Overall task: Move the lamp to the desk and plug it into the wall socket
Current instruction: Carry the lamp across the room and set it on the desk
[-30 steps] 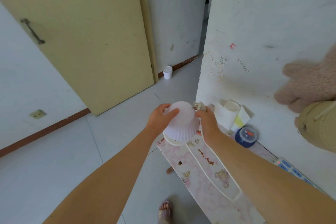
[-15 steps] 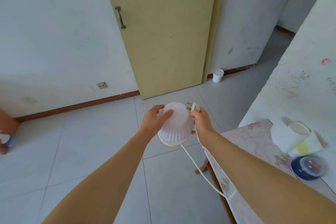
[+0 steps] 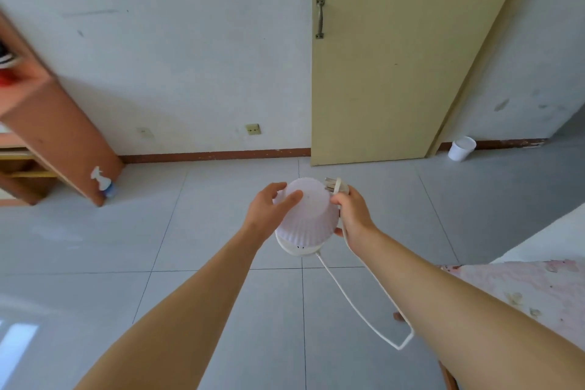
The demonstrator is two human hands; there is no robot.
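Observation:
I carry a small white lamp (image 3: 308, 218) with a ribbed shade and a round base above the tiled floor. My left hand (image 3: 269, 210) grips the shade's left side. My right hand (image 3: 353, 214) presses the shade's right side and pinches the white plug (image 3: 336, 185), prongs pointing up left. The white cord (image 3: 357, 304) loops down from the base and back up to my right hand. A yellowed wall socket (image 3: 253, 129) sits low on the white wall ahead. A brown wooden desk (image 3: 60, 133) stands at the far left.
A cream door (image 3: 389, 73) stands ajar at right, a white cup (image 3: 461, 149) on the floor beside it. A spray bottle (image 3: 103, 182) stands at the desk's foot. A table with a floral cloth (image 3: 535, 288) is at my lower right.
My view has swung left: the floral table has slid to the right edge, and the wall socket and brown desk have come into sight. Both hands still hold the lamp and plug.

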